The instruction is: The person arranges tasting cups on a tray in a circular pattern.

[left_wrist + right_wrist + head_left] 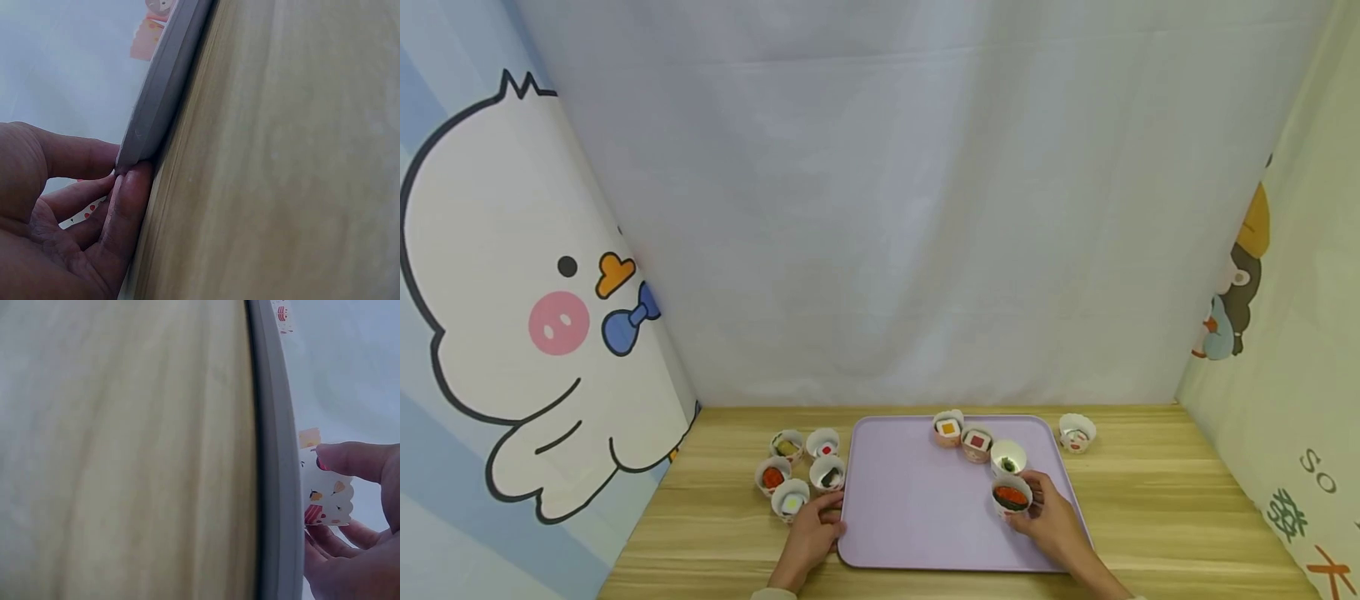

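On the right part of the lilac tray [917,500], my right hand [1051,518] grips a paper cup [1012,507] that holds an orange-red topping with a dark green edge. The right wrist view shows thumb and fingers around this cup's printed wall [328,494], close inside the tray's rim [281,462]. My left hand [808,533] is at the tray's left edge, its fingertips pinching the rim [165,94] in the left wrist view. Behind the gripped cup stand a cup with a green filling [1008,458], one with a dark red square [977,442] and one with an orange square [948,429].
Several filled paper cups [791,501] cluster on the wooden table [700,542] left of the tray. Another cup [1077,433] stands right of the tray's back corner. A pale curtain [887,208] closes off the back, with cartoon-printed cloths at both sides.
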A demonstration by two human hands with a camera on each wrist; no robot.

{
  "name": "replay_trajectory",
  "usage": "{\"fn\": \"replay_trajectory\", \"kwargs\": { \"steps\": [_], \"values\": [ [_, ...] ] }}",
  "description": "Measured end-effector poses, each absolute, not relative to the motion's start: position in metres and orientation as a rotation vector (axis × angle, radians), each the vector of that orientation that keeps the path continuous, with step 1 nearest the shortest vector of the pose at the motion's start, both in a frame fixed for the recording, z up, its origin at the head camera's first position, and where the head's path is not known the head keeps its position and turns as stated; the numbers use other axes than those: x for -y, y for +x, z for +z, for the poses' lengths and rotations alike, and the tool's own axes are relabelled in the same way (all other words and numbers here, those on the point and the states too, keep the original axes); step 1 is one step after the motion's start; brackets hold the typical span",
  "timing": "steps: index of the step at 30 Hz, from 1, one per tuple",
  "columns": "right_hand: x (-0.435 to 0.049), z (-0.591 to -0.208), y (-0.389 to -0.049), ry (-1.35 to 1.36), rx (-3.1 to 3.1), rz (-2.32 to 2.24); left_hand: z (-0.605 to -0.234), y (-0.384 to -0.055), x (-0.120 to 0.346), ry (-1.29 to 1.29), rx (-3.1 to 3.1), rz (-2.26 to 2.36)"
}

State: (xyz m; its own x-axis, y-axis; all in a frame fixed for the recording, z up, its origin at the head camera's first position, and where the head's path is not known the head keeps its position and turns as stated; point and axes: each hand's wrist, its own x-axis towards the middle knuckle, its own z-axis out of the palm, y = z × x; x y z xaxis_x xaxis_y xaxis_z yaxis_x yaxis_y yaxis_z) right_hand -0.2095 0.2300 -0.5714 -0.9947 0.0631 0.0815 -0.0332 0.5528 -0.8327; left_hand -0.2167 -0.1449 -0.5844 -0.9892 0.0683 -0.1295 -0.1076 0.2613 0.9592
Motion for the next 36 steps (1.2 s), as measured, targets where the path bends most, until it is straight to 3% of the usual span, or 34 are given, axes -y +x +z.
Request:
{"fn": "replay_trajectory", "kwargs": {
  "steps": [36],
  "values": [
    [-0.286, -0.504, -0.213, -0.062, 2.623, 1.413, -0.586, -0.217, 0.145, -0.013, -2.368, 1.847]
  ]
}}
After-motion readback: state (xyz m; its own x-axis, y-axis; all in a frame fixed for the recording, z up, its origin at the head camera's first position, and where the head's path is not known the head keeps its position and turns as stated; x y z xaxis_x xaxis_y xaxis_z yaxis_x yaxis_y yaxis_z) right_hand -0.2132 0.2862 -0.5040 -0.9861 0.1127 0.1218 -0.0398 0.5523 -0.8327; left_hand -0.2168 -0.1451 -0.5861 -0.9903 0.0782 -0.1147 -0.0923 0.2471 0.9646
